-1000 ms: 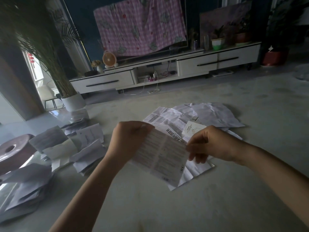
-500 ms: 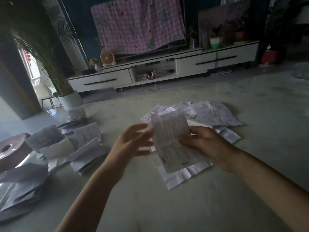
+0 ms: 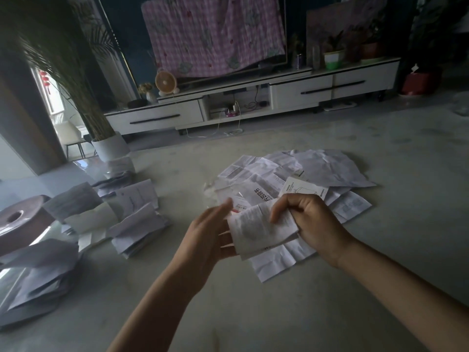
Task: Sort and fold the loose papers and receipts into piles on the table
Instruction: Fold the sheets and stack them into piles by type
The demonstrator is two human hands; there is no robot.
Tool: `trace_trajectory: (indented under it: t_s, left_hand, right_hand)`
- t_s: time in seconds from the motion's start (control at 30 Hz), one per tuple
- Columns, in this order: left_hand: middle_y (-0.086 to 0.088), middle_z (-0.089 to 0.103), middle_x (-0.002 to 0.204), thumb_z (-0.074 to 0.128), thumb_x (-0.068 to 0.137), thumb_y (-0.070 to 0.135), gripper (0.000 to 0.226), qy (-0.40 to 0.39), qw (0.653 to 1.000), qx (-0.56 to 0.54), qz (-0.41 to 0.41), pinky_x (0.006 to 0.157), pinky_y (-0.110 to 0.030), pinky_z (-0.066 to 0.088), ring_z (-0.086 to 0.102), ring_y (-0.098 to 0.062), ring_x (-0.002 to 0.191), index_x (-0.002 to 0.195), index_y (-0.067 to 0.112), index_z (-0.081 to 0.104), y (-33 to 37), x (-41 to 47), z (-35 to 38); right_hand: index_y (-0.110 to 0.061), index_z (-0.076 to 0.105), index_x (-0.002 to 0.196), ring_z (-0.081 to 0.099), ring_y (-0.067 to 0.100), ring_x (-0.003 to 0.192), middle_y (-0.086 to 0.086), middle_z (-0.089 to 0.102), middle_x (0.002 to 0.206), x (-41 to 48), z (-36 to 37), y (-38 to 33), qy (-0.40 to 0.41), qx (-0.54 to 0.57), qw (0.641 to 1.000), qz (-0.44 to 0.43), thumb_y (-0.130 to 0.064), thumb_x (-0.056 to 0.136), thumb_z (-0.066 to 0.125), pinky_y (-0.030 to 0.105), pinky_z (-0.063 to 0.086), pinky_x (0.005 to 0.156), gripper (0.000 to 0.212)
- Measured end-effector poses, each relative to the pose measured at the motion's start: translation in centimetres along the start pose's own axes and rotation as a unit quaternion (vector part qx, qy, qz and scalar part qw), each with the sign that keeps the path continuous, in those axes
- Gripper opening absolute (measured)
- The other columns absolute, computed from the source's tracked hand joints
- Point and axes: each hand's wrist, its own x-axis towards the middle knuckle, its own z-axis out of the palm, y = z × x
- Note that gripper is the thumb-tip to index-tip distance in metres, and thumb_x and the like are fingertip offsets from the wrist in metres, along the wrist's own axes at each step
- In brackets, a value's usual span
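White folded paper [image 3: 261, 228] is held low over the pale table [image 3: 253, 313]; the right hand [image 3: 312, 222] pinches its right end with curled fingers, and the left hand [image 3: 208, 237] lays straight fingers against its left edge. Just behind lies a heap of loose receipts [image 3: 327, 168], with folded piles [image 3: 137, 219] to the left. A pink checked cloth [image 3: 213, 34] hangs far back.

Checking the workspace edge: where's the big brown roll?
In the head view, the brown roll sits at the far left edge, just left of the folded paper piles.
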Motion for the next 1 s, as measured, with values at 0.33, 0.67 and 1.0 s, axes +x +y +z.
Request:
trace_trajectory:
  t_s: [0.33,0.67,1.0]
  left_hand:
    - [0.003,0.062,0.053,0.061,0.079,-0.012,0.022,0.156,0.969,0.129,0.14,0.044,-0.027,0.05,0.057,-0.012,0.05,0.075,0.009,0.064,-2.3,-0.5,-2.9]
    - [0.005,0.06,0.085,0.066,0.071,-0.01,0.053,0.305,0.844,0.372,0.238,0.057,-0.016,0.045,0.061,-0.015,0.075,0.099,0.032,0.049,-4.2,-2.5,-12.0]
    - [0.002,0.07,0.098,0.059,0.07,0.023,0.02,0.299,0.721,0.59,0.208,0.078,-0.035,0.034,0.054,-0.031,0.096,0.084,0.024,0.074,-6.8,-2.2,-14.2]
  right_hand:
    - [-0.017,0.062,0.1,0.065,0.018,0.081,0.01,0.065,0.097,-0.5,2.8,0.3,-0.079,0.019,0.992,0.1,-0.015,0.084,0.065,0.024,0.053,0.062,0.016]
    - [-0.009,0.062,0.084,0.056,0.021,0.08,0.004,0.052,0.091,1.7,16.1,3.4,-0.015,-0.239,0.962,-0.129,-0.006,0.086,0.055,0.021,0.038,0.07,0.008]
    - [-0.021,0.069,0.059,0.057,0.03,0.061,0.006,0.055,0.07,2.8,17.9,4.2,0.036,-0.47,0.872,-0.132,-0.026,0.056,0.086,0.031,0.045,0.052,0.018]
